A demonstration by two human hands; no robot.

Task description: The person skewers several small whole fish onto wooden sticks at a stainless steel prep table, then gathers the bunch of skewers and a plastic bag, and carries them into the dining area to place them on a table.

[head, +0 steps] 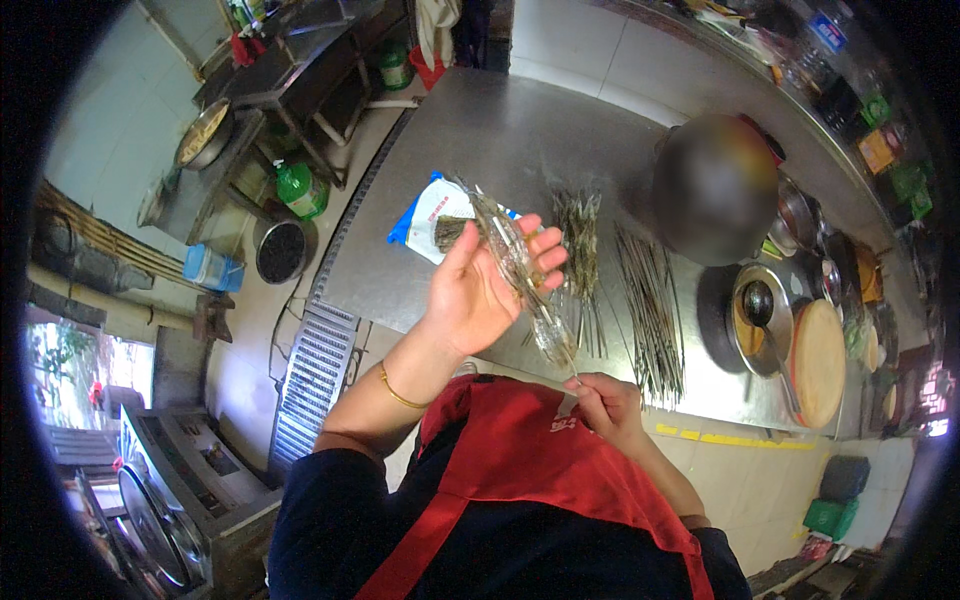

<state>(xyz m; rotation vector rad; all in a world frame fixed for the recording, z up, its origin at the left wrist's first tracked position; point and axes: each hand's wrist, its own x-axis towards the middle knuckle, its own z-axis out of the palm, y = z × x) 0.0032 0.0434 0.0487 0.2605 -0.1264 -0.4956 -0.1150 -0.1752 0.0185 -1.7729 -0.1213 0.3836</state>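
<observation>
Across the upturned palm of my left hand (480, 285) lies a skewer threaded with greenish-brown, partly translucent food (514, 259), its fingers loosely curled up around it. My right hand (611, 405) pinches the thin lower end of that skewer near the red apron (517, 442). Behind my left hand, a white-and-blue packet (427, 201) bearing print lies on the steel table (510, 120). A stack of greenish food pieces (449, 231) rests on the packet. To the right is a bunch of loaded skewers (581, 240), then a row of thin bare skewers (651, 322).
A steel bowl (784, 330) holding a ladle (759, 301), and a round wooden board (819, 364), stand at the table's right. Behind them sits a blurred round object (716, 187). A slotted drain grate (315, 382) and green jug (301, 191) are on the floor, left.
</observation>
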